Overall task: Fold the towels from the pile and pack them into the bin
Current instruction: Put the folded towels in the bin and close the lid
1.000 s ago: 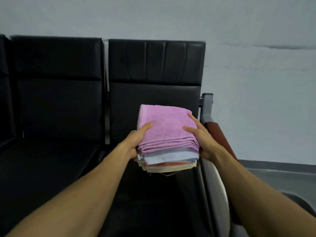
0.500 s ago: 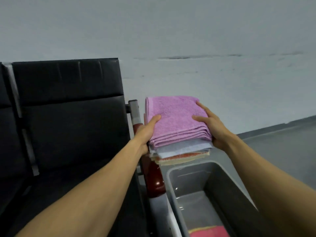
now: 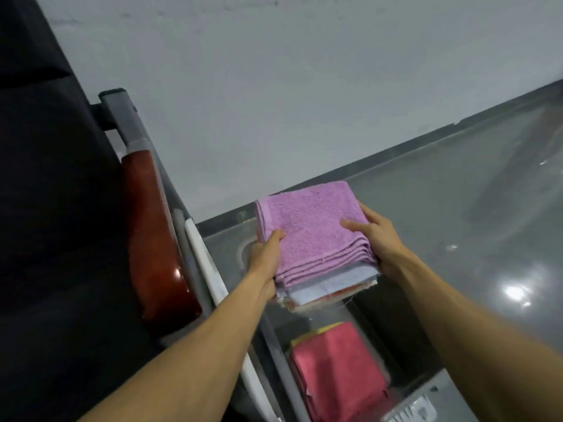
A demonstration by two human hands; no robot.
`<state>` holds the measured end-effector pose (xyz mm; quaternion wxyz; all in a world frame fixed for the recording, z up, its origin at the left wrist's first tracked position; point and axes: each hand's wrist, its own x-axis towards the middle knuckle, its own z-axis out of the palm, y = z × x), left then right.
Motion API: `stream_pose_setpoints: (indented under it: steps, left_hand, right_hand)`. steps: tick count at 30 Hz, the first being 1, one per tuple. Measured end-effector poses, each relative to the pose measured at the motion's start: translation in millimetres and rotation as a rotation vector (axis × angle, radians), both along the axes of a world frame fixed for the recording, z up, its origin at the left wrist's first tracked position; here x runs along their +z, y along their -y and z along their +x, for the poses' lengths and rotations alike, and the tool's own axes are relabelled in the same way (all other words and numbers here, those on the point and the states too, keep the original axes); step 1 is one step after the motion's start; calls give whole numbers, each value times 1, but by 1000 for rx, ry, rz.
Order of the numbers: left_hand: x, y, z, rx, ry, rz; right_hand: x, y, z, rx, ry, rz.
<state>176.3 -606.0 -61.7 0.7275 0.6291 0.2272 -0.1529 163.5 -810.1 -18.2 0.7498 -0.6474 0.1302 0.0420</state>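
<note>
a: pale grey wall [image 3: 274,86] behind, glossy dark floor [image 3: 457,208] out past the right hand, and off to the far side of the left hand a black chair [image 3: 54,239] with a reddish-brown armrest [image 3: 152,239].

b: and the hands?

a: left hand [image 3: 265,260] and right hand [image 3: 374,239] each clamp one side of a stack of folded towels [image 3: 316,242], thumbs pressed on top, fingers curled under and mostly hidden. a purple towel [image 3: 307,226] sits on top; beneath it show a light blue layer [image 3: 332,284] and thin orange and cream edges.

b: where's the bin?

a: just below the hands and nearer the body. it's a grey bin [image 3: 283,370], rim between the forearms. a folded pink towel [image 3: 338,370] already lies inside, with a sliver of yellow [image 3: 329,328] under its far edge.

b: so which step is this?

a: packing, i'd say. folding looks done for this stack; it hangs in the air above the bin's far end, touching nothing but the hands.

b: what does the next move call for?

a: probably lowering it level into the bare space beyond the pink towel, keeping both sides squeezed so the thin lower layers don't slide out, then letting go together. a loose thread dangles from the bottom edge, so a snag on the rim seems possible.
</note>
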Motion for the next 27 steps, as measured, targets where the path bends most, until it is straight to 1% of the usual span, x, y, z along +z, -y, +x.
stream_pose_setpoints:
  steps: [2, 6, 8, 10, 12, 15, 19, 24, 27]
  left_hand:
    - [-17, 4, 2, 44, -14, 25]
    - [-28, 10, 9, 125, -33, 87]
    - [-34, 10, 17, 163, -29, 181]
    - [-58, 4, 31, 192, -43, 327]
    - [-77, -2, 39, 170, -90, 396]
    - [-61, -2, 30, 147, -80, 421]
    - [-67, -1, 26, 120, -79, 446]
    - [-58, -3, 16, 103, -76, 494]
    - [-53, -14, 4, 118, -111, 602]
  right_hand:
    - [-20, 1, 11, -6, -26, -11]
    - [-46, 0, 34, -12, -63, -15]
    - [-57, -3, 47, -20, -73, -73]
    - [-70, -7, 55, -35, -88, -182]
    - [-82, -10, 55, -34, -117, -233]
    - [-91, -15, 46, -7, -140, -252]
    - [-93, -24, 36, 18, -128, -286]
    - [-90, -39, 30, 69, -111, -305]
    - [-88, -59, 23, 109, -85, -317]
